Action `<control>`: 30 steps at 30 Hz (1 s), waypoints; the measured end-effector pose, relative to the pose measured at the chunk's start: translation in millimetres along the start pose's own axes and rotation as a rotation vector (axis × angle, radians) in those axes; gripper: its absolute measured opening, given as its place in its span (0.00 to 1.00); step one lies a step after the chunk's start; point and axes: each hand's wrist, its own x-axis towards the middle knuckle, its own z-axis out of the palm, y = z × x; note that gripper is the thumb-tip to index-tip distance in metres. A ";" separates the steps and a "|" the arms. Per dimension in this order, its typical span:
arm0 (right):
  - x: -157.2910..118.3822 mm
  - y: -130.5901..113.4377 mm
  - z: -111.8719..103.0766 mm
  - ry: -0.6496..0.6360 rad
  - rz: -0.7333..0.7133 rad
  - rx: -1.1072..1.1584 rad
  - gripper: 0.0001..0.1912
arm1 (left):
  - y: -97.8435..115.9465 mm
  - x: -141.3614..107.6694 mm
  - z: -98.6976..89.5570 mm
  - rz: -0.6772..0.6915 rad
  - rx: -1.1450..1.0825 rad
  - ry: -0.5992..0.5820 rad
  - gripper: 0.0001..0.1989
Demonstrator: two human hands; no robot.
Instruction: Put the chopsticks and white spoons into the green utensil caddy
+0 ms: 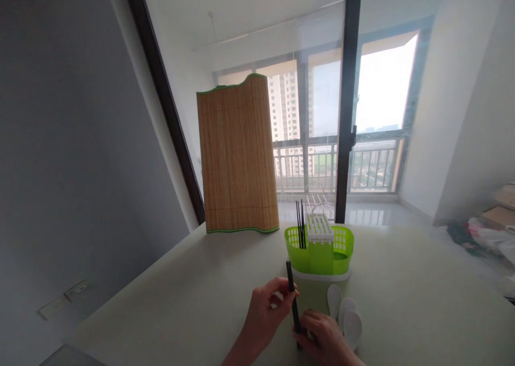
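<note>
Black chopsticks (295, 304) stand tilted over the pale table, bunched close together. My left hand (270, 304) pinches them near the upper end between thumb and fingers. Lower down, my right hand (322, 335) is closed around their bottom part; its fingertips are partly hidden. Just beyond the hands sits a green plastic utensil basket (321, 258) with a white base and a white slotted top in the middle. Several thin black chopsticks (301, 226) stand upright in its left compartment. Right of my right hand lie white spoons (353, 326), partly overlapping.
A bamboo mat (239, 156) with green edging stands upright at the table's far left. Behind the table (410, 291) are a dark-framed glass door (346, 97) and a white wire rack (319, 200). Boxes and bags (488, 232) lie on the floor at right.
</note>
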 end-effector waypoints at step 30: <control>3.6 20.6 18.2 0.226 -0.278 -0.144 0.07 | -14.9 212.7 7.0 0.083 0.440 0.103 0.08</control>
